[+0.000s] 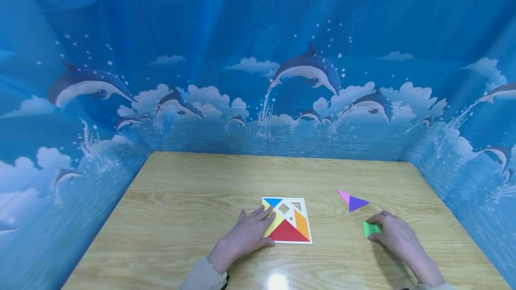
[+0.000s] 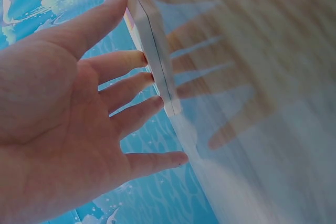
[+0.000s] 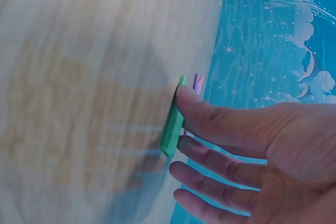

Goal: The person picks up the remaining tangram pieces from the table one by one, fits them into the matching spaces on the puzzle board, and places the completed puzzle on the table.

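Observation:
My left hand rests with spread, straight fingers on the left side of a white tangram board. A blue triangle, a yellow triangle partly under the fingers, a red triangle and an orange parallelogram lie in the board. Several cut-outs in its upper right show bare wood. To the right, my right hand pinches a green square tangram piece between thumb and fingers, low over the table. In the right wrist view the green piece has its thin edge turned to the camera.
Beyond the right hand, a purple triangle and a pink triangle lie touching on the wooden table. A blue curtain printed with dolphins stands along the table's back and sides.

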The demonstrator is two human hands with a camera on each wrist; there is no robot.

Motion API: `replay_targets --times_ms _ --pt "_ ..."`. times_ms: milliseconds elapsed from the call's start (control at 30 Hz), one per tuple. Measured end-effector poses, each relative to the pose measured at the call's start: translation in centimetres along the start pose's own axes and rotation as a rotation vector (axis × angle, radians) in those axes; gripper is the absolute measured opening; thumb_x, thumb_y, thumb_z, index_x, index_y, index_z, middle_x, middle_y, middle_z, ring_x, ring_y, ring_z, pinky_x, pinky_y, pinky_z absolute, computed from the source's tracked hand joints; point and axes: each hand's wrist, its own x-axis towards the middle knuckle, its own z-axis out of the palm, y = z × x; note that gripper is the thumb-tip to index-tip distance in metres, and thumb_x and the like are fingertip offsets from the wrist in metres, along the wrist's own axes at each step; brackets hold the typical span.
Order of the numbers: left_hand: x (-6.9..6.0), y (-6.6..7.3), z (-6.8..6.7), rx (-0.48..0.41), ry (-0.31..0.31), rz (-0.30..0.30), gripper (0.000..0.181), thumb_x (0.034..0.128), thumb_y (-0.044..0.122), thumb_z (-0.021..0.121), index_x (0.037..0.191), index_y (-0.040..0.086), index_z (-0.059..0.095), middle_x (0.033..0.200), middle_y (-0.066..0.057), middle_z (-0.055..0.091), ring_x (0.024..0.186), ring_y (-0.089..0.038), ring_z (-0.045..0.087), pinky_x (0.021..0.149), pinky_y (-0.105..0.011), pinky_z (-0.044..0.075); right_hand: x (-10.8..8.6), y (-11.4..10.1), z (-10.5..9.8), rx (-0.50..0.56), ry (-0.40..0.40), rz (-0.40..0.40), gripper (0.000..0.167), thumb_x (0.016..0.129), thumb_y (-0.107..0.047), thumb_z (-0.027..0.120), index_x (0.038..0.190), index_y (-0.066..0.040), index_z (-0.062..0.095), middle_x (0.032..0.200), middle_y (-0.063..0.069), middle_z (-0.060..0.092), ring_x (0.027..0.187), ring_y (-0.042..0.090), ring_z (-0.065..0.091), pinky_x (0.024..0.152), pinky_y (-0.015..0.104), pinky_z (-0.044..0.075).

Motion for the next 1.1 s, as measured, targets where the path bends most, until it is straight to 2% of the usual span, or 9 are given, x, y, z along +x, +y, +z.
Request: replay_targets --times_ms 100,267,400,500,633,867,1100 --pt "0.0 0.0 0.0 -0.003 -0.001 -0.001 0.073 0.0936 0.046 0.068 0.154 0.012 0.044 0.164 -0.005 0.033 0.151 -0.029 0.030 0.115 -0.068 0.029 0.1 0.0 0.0 0.010 0.004 0.007 0.040 0.068 -0.018 0.090 0.101 -0.003 0.074 0.099 0.016 0.071 0.090 0.041 0.068 0.074 0.057 0.055" --pt "0.0 0.0 0.0 0.000 -0.002 -0.004 0.073 0.0933 0.046 0.068 0.154 0.012 0.044 0.164 -0.005 0.033 0.151 -0.029 0.030 0.116 -0.068 0.029 0.1 -0.1 0.1 0.043 0.025 0.013 0.039 0.067 -0.016 0.091 0.097 -0.009 0.069 0.093 0.006 0.070 0.082 0.030 0.067 0.065 0.046 0.054" --pt "0.0 0.0 0.0 0.000 0.001 -0.005 0.074 0.0931 0.047 0.068 0.154 0.012 0.044 0.164 -0.005 0.033 0.151 -0.029 0.031 0.116 -0.068 0.029 0.1 -0.1 0.3 0.065 0.040 0.003 0.040 0.065 -0.014 0.092 0.095 -0.011 0.066 0.094 0.005 0.072 0.083 0.030 0.068 0.065 0.046 0.054" --pt "0.0 0.0 0.0 0.002 0.002 -0.004 0.074 0.0931 0.046 0.068 0.154 0.012 0.044 0.164 -0.005 0.033 0.151 -0.029 0.031 0.115 -0.068 0.029 0.2 -0.2 0.3 0.106 0.036 -0.007 0.035 0.068 -0.009 0.090 0.093 -0.012 0.065 0.093 0.006 0.073 0.082 0.031 0.069 0.067 0.048 0.055" --pt "0.1 0.0 0.0 0.004 0.001 -0.004 0.074 0.0929 0.047 0.068 0.154 0.013 0.044 0.164 -0.004 0.033 0.151 -0.029 0.030 0.115 -0.068 0.029 0.2 -0.5 0.3 0.173 0.022 -0.008 0.027 0.076 -0.003 0.083 0.092 -0.014 0.064 0.091 0.003 0.072 0.078 0.022 0.067 0.068 0.040 0.055" --pt "0.1 0.0 0.0 0.002 -0.001 -0.005 0.073 0.0933 0.046 0.068 0.154 0.012 0.044 0.164 -0.005 0.033 0.151 -0.029 0.030 0.115 -0.068 0.029 0.7 -1.9 -0.1 0.268 0.062 -0.018 0.027 0.078 -0.001 0.081 0.099 -0.010 0.068 0.089 -0.001 0.071 0.073 0.007 0.064 0.066 0.028 0.052" --pt "0.1 0.0 0.1 0.009 0.003 -0.002 0.073 0.0934 0.047 0.068 0.153 0.012 0.044 0.164 -0.005 0.033 0.151 -0.029 0.031 0.115 -0.068 0.029 1.9 -4.2 -0.1 0.319 0.074 -0.027 0.031 0.080 0.000 0.081 0.108 -0.009 0.072 0.092 0.002 0.071 0.074 0.011 0.066 0.065 0.026 0.054"
